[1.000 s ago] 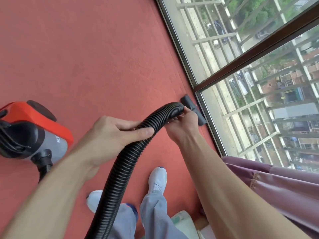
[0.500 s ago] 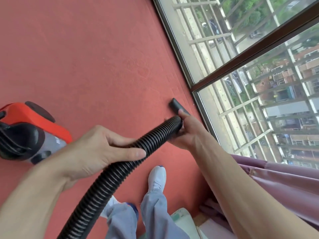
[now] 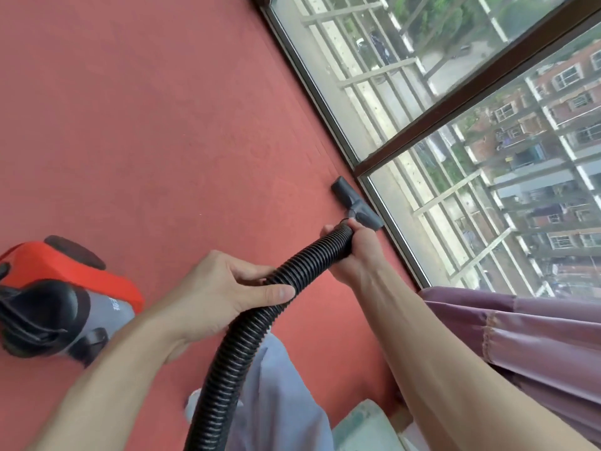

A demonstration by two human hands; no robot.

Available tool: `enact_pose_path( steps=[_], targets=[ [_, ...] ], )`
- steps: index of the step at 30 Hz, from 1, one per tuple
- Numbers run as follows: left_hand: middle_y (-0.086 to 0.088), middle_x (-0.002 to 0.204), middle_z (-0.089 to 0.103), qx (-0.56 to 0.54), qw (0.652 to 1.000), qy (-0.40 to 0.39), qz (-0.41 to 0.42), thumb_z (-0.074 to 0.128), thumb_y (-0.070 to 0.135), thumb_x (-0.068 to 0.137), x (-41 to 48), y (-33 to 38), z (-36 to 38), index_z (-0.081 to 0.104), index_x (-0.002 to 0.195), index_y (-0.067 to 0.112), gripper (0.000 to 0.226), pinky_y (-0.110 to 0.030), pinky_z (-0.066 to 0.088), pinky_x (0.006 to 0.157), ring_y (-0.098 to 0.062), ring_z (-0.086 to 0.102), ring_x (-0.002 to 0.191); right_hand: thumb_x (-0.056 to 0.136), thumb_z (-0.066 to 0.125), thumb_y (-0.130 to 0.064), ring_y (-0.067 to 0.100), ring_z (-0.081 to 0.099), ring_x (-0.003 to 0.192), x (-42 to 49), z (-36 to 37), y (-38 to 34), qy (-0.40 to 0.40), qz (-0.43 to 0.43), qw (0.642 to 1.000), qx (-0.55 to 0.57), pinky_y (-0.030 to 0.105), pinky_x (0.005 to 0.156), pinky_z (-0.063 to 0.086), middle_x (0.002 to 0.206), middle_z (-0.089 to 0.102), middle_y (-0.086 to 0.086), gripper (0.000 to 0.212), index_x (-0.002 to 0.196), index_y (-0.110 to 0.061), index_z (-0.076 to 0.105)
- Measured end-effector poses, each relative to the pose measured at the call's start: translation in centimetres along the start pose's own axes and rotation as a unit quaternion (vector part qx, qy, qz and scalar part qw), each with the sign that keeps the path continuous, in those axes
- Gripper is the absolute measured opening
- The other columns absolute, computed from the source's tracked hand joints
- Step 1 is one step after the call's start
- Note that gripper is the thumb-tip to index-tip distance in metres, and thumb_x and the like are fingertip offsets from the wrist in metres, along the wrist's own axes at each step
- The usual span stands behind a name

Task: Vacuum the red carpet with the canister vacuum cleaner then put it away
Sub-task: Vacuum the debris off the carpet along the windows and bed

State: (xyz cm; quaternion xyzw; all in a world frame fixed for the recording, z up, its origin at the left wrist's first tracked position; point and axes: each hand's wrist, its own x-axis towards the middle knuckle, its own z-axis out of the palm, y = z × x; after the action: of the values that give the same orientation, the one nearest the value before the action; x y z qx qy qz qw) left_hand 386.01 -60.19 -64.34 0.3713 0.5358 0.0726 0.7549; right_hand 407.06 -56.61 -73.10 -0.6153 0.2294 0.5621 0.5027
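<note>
**Working the nozzle along the window edge**

I have 2 hands on the hose (image 3: 260, 301). My right hand (image 3: 356, 252) is clenched around the hose's far end, fingers wrapped over the ribbing right where it meets the grey nozzle (image 3: 356, 203). My left hand (image 3: 224, 292) grips the hose further back, thumb laid across the top, fingers curled underneath it.

The nozzle lies just past my right fingertips, flat on the red carpet (image 3: 146, 125), its long side running beside the window frame (image 3: 325, 92). I cannot tell whether it touches the metal track. The canister (image 3: 61, 297) sits on the carpet well off to the outside of my left hand, with the hose looping down below my left palm, in front of my trouser legs.

To do this strip well, I judge the nozzle should stay flat and parallel to the frame, so the suction mouth seals against the pile. My right hand should steer with short, overlapping passes, while my left only feeds slack, so the hose never tugs the canister or lifts the head.

1 risk: the purple curtain (image 3: 520, 336) hangs close behind my right forearm, and pulling back too far could draw its hem toward the nozzle.
</note>
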Motion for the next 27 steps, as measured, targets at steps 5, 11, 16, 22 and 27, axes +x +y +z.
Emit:
enact_pose_path(
  steps=[5, 11, 16, 22, 27],
  targets=[
    [0.009, 0.084, 0.079, -0.012, 0.999, 0.049, -0.019, 0.084, 0.039, 0.061, 2.7, 0.3, -2.2, 0.082, 0.096, 0.037, 0.035, -0.023, 0.053, 0.079, -0.001, 0.067, 0.071, 0.1, 0.05, -0.027, 0.025, 0.06, 0.068, 2.5, 2.7, 0.2, -0.04, 0.009, 0.999, -0.024, 0.04, 0.077, 0.053, 0.074, 0.06, 0.013, 0.02, 0.093, -0.007, 0.049],
    [0.007, 0.081, 0.078, 0.01, 0.998, 0.065, -0.019, 0.08, 0.043, 0.059, 4.8, 5.0, -7.7, 0.081, 0.088, 0.043, 0.029, -0.026, 0.053, 0.077, -0.003, 0.064, 0.066, 0.099, 0.051, -0.035, 0.021, 0.058, 0.077, 4.9, 7.5, 0.8, -0.049, 0.016, 0.997, -0.055, 0.037, 0.084, 0.045, 0.083, 0.06, 0.007, 0.025, 0.093, -0.011, 0.051],
    [0.007, 0.074, 0.073, 0.021, 0.998, 0.049, -0.035, 0.082, 0.037, 0.069, 5.3, 6.5, -10.1, 0.082, 0.085, 0.043, 0.017, -0.026, 0.051, 0.07, -0.006, 0.06, 0.062, 0.1, 0.05, -0.034, 0.02, 0.058, 0.075, 5.7, 9.1, 1.2, -0.035, 0.032, 0.996, -0.079, 0.034, 0.077, 0.044, 0.082, 0.059, 0.006, 0.025, 0.09, -0.011, 0.051],
    [0.005, 0.07, 0.071, 0.071, 0.993, -0.053, -0.072, 0.08, 0.045, 0.069, 4.3, 7.7, -10.9, 0.083, 0.087, 0.037, 0.02, -0.022, 0.051, 0.062, -0.006, 0.06, 0.06, 0.095, 0.055, -0.033, 0.023, 0.053, 0.089, 4.3, 7.8, 3.0, 0.017, 0.037, 0.993, -0.107, 0.039, 0.105, 0.041, 0.089, 0.056, 0.008, 0.021, 0.091, -0.013, 0.052],
    [0.006, 0.068, 0.071, 0.072, 0.986, -0.133, -0.076, 0.079, 0.042, 0.065, 3.1, 8.8, -12.1, 0.083, 0.089, 0.036, 0.025, -0.018, 0.05, 0.058, -0.004, 0.062, 0.059, 0.096, 0.055, -0.024, 0.024, 0.058, 0.07, 0.4, 5.2, 2.4, 0.02, 0.047, 0.998, -0.046, 0.038, 0.084, 0.047, 0.075, 0.06, 0.011, 0.017, 0.09, -0.008, 0.055]
  ],
)
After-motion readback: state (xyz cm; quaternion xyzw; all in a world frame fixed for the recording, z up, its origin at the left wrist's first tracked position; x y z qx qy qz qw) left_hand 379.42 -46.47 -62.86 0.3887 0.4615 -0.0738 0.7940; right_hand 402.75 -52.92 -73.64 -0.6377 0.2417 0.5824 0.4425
